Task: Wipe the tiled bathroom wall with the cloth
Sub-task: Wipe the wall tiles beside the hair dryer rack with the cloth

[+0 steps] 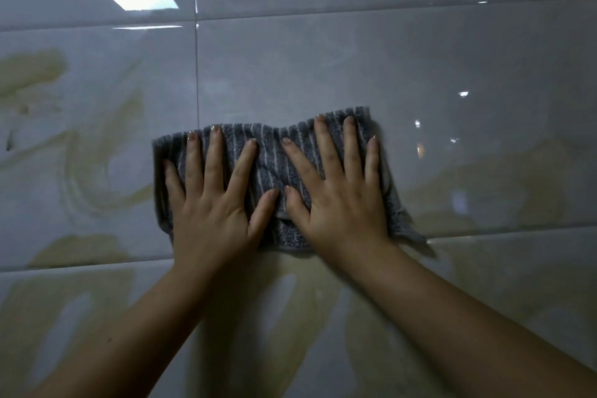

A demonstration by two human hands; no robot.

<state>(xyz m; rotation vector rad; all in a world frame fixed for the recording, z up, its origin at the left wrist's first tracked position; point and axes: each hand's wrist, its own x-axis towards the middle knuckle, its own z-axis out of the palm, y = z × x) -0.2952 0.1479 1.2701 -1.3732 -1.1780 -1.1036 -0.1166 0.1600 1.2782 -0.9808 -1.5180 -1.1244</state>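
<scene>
Both hands, left [210,203] and right [339,200], press side by side with fingers spread flat on the grey striped terry cloth [269,168], its long axis horizontal across the glossy pale tiled wall [323,58]

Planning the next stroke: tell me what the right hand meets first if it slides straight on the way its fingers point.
The way looks free. The right hand points up the wall; past the cloth edge at its fingertips lies only bare tile, then a horizontal grout line.
</scene>
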